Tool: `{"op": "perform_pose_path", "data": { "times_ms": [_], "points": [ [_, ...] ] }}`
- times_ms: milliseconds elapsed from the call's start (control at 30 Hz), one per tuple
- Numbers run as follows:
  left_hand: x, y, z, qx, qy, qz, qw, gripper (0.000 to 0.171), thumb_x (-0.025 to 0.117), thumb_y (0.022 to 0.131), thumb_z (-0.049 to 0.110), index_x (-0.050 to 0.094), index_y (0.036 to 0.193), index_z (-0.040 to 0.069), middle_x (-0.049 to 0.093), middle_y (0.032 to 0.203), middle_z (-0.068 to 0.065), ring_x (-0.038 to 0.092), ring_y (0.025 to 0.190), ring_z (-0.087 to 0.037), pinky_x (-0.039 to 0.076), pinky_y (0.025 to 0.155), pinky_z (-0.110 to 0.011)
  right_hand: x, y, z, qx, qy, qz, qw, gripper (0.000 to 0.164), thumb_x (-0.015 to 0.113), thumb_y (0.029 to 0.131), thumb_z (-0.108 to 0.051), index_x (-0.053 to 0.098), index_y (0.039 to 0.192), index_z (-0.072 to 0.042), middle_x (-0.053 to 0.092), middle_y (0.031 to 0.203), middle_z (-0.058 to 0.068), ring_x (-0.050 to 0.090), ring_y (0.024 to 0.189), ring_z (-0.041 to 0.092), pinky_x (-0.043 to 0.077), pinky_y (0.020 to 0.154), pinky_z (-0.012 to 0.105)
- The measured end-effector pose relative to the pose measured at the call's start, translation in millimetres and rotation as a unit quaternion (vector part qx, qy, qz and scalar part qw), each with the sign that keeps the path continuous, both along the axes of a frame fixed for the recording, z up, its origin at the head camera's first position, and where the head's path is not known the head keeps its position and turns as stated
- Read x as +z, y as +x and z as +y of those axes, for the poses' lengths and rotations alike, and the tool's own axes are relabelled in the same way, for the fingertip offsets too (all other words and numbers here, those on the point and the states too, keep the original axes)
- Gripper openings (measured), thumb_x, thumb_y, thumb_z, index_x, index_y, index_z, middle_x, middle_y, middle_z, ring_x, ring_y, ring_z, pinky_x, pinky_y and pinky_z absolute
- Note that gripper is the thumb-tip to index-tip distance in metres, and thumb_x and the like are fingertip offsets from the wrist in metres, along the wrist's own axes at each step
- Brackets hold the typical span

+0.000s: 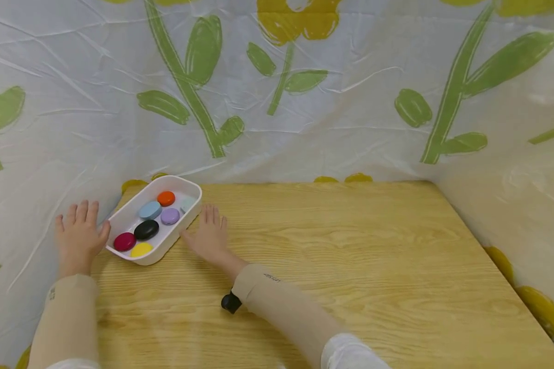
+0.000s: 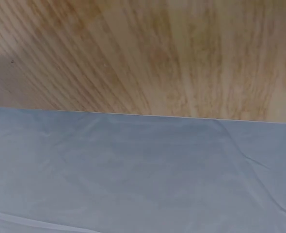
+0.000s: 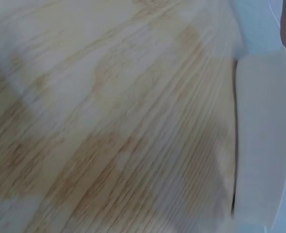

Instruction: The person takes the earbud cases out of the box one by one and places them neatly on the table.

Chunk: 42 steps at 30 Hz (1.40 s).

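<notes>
A white oblong tray (image 1: 168,247) sits slantwise at the table's far left corner. Smooth rounded pieces lie in it: crimson (image 1: 125,241), yellow (image 1: 141,249), black (image 1: 146,229), light blue (image 1: 150,210), purple (image 1: 170,216), orange (image 1: 166,198) and a pale mint one (image 1: 187,204) partly hidden by the rim. My left hand (image 1: 79,234) is beside the tray's left end, fingers straight, thumb at the rim. Along the right side, my right hand (image 1: 210,233) has straight fingers, its thumb close to the wall; contact is unclear. The right wrist view shows the tray's outer wall (image 3: 262,141).
The wooden table (image 1: 351,256) extends to the right and front. A flowered cloth (image 1: 351,123) hangs around its back and sides. Under my right forearm a small black object (image 1: 231,303) shows. Table and cloth alone fill the left wrist view.
</notes>
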<state>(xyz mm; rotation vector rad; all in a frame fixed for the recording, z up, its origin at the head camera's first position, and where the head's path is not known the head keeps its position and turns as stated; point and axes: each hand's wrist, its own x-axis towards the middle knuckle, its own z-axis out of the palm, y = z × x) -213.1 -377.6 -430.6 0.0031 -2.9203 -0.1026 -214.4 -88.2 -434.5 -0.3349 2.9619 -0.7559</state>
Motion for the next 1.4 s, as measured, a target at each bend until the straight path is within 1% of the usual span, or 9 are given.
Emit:
{"op": "perform_pose_path", "data": {
  "times_ms": [133,267,367,533,700,833,1033,1200,1400],
  "points": [
    [-2.3,3.1,-3.1,0.002,-0.001,-0.004,1.0,0.054,0.036,0.093,0.029,0.021,0.136,-0.001,0.022,0.137,-0.029,0.014,0.126,-0.047,0.006,0.1,-0.065,0.7,3.8,-13.8,0.046,0.05,0.012,0.998,0.077,0.037,0.089,-0.06,0.012,0.148,-0.017,0.008,0.154,0.004,0.002,0.141,0.02,0.008,0.112,0.046],
    [-3.3,2.6,-4.7,-0.001,-0.011,-0.011,0.9999,0.053,0.036,0.094,0.03,0.023,0.136,0.0,0.025,0.136,-0.029,0.017,0.125,-0.046,0.011,0.098,-0.065,-1.0,7.0,-21.3,0.083,0.084,0.013,0.993,0.074,0.033,0.089,-0.061,0.012,0.148,-0.021,0.007,0.154,0.002,0.003,0.141,0.021,0.008,0.112,0.048],
    [-3.7,0.0,-6.0,-0.011,-0.02,-0.029,0.9993,0.053,0.034,0.096,0.032,0.022,0.137,0.002,0.026,0.136,-0.028,0.018,0.124,-0.046,0.012,0.098,-0.064,-3.2,8.1,-24.5,0.099,0.097,0.001,0.99,0.072,0.03,0.09,-0.062,0.012,0.148,-0.023,0.006,0.154,-0.001,0.003,0.141,0.02,0.008,0.112,0.047],
    [-6.6,-3.2,-7.8,-0.031,-0.004,-0.071,0.997,0.051,0.025,0.098,0.034,0.021,0.14,0.006,0.025,0.139,-0.027,0.017,0.125,-0.047,0.009,0.099,-0.066,-6.6,7.7,-26.2,0.111,0.112,-0.011,0.987,0.069,0.026,0.091,-0.061,0.014,0.148,-0.025,0.003,0.154,-0.005,0.002,0.141,0.019,0.008,0.112,0.047],
    [-9.3,-4.2,-10.5,-0.046,0.004,-0.104,0.9935,0.052,0.02,0.099,0.037,0.018,0.144,0.01,0.021,0.143,-0.027,0.013,0.127,-0.047,0.007,0.099,-0.067,-8.6,5.8,-24.5,0.114,0.121,-0.007,0.986,0.065,0.025,0.092,-0.06,0.015,0.147,-0.028,0.003,0.154,-0.008,0.002,0.141,0.019,0.01,0.111,0.048],
    [-9.7,-3.7,-9.6,-0.052,0.015,-0.114,0.992,0.053,0.02,0.099,0.036,0.017,0.145,0.01,0.019,0.144,-0.027,0.012,0.128,-0.047,0.007,0.099,-0.067,-10.1,4.4,-21.9,0.109,0.115,-0.003,0.987,0.061,0.025,0.092,-0.058,0.017,0.147,-0.031,0.005,0.154,-0.009,0.003,0.141,0.019,0.009,0.111,0.05],
    [-11.9,1.7,-1.3,-0.061,0.023,-0.1,0.9928,0.053,0.025,0.098,0.031,0.02,0.144,0.006,0.021,0.144,-0.028,0.014,0.128,-0.047,0.008,0.099,-0.067,-13.7,3.8,-18.0,0.092,0.097,0.012,0.991,0.056,0.025,0.095,-0.053,0.022,0.146,-0.03,0.009,0.153,-0.009,0.007,0.141,0.019,0.012,0.11,0.051],
    [-14.2,11.2,6.8,-0.068,0.022,-0.089,0.9934,0.051,0.032,0.095,0.025,0.026,0.141,0.001,0.021,0.144,-0.028,0.016,0.128,-0.046,0.008,0.1,-0.066,-16.7,4.1,-16.7,0.068,0.072,0.015,0.995,0.054,0.029,0.096,-0.049,0.026,0.144,-0.027,0.011,0.153,-0.007,0.011,0.14,0.02,0.014,0.11,0.051],
    [-17.0,22.2,21.7,-0.047,0.039,-0.081,0.9948,0.048,0.03,0.093,0.016,0.029,0.138,-0.001,0.02,0.143,-0.029,0.015,0.128,-0.046,0.008,0.1,-0.066,-19.9,4.7,-12.6,0.051,0.049,0.025,0.997,0.054,0.033,0.094,-0.049,0.027,0.143,-0.025,0.013,0.153,-0.006,0.013,0.14,0.021,0.013,0.11,0.051]
  ]
}}
